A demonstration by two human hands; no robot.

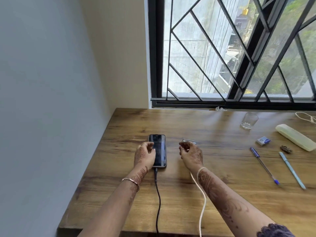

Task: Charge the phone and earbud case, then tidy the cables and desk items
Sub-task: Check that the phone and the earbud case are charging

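Now left hand (145,155) on phone (160,147), right hand (191,155) at earbud case (189,141).

I sit at a wooden counter (179,202) with a strong brown grain, pushed into a corner. The wall (42,82) on my left is pale grey-blue, and the strip of wall (123,57) ahead is cream. A wide window (155,53) with a black frame sits just above the counter's far edge, and a black grille (198,65) of slanting bars covers it. Through the bars I see a grey concrete building (213,53) close by, green trees (290,60) further right, and something small and yellow (245,11) high up.
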